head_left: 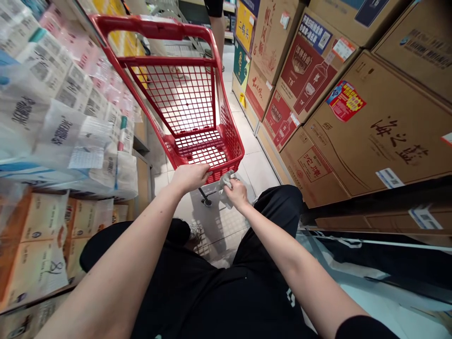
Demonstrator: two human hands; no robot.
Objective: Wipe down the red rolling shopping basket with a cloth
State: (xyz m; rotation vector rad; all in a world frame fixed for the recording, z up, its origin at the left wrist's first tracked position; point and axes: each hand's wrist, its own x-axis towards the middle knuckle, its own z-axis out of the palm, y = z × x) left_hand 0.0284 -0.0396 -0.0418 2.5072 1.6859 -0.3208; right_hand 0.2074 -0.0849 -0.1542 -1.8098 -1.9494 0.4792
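A red plastic shopping cart [160,61] with a grid basket stands right in front of me, its handle end away from me. My left hand [190,178] is closed over the near rim of the basket, fingers curled to the inner side. Beside it, my right hand [236,192] is closed on a crumpled pale grey cloth [226,180], held against or very near the basket's near right corner. Whether the cloth touches the cart I cannot tell. A black caster [206,202] shows below the basket.
Packs of wrapped tissue paper [63,127] are piled on the left, above orange packs [38,230]. Stacked cardboard boxes [384,122] line the right side. Pale floor tiles [254,160] run between them. A person's leg [217,37] shows beyond the cart.
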